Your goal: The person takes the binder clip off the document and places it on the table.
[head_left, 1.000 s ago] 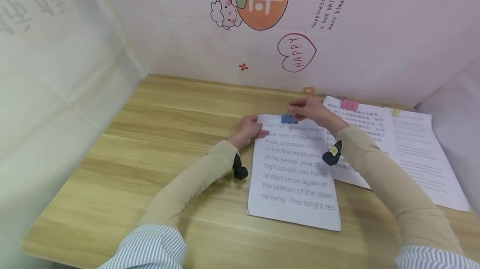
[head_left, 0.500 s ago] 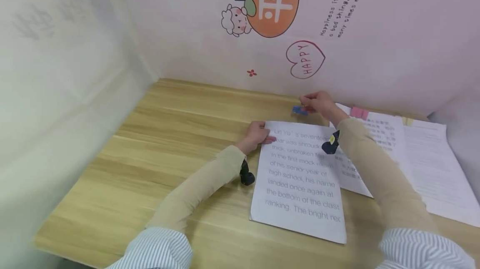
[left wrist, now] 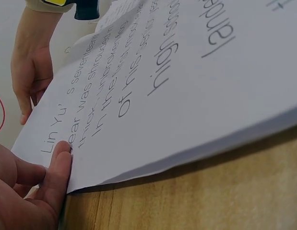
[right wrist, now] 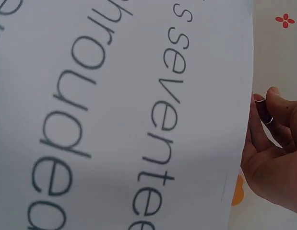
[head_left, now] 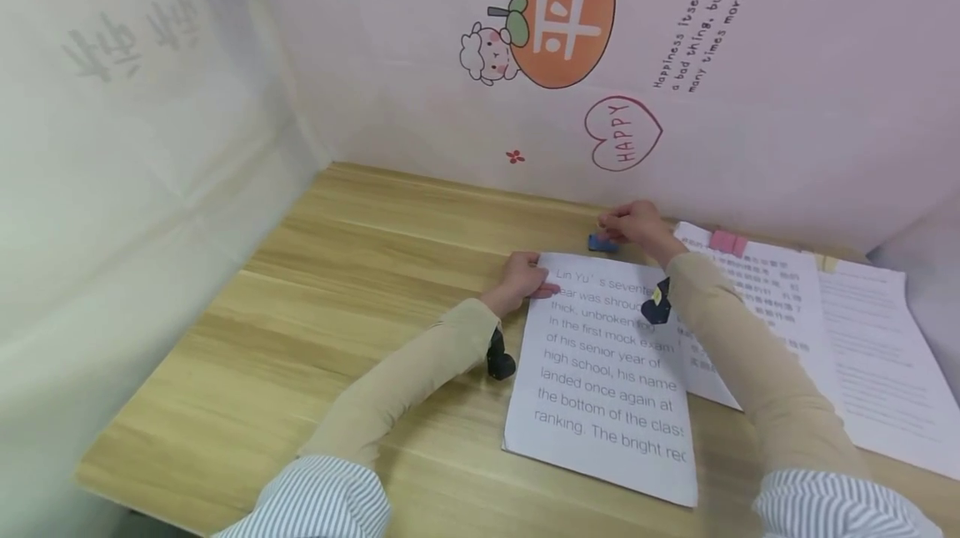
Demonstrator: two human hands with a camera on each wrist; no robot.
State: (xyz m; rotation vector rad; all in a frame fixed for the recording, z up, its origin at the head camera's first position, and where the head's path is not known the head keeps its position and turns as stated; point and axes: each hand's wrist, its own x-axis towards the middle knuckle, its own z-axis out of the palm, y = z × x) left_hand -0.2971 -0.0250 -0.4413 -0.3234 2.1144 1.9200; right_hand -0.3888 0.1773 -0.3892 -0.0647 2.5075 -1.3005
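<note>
A stack of printed sheets [head_left: 607, 371] with large English text lies on the wooden table [head_left: 360, 288]. My left hand [head_left: 525, 275] pinches its top left corner, with the thumb [left wrist: 59, 165] on the top sheet [left wrist: 186, 81]. My right hand [head_left: 633, 225] is just past the stack's top edge and pinches a small blue binder clip [head_left: 602, 243] low over the table. In the right wrist view the right hand's fingers [right wrist: 270, 139] hold the clip's wire handle [right wrist: 266, 117] beside the paper's edge [right wrist: 138, 96]. The clip is off the sheets.
Two more stacks lie to the right: one [head_left: 757, 304] with a pink clip [head_left: 726, 242], another [head_left: 877, 354] with a yellowish clip [head_left: 825, 263]. A sticker-covered wall [head_left: 622, 133] stands close behind, and a white sheet [head_left: 135, 188] hangs on the left.
The blue clip sat on the stack's top edge a second ago. My right hand has pulled it off and carried it just past the edge. My left hand has kept its hold on the corner.
</note>
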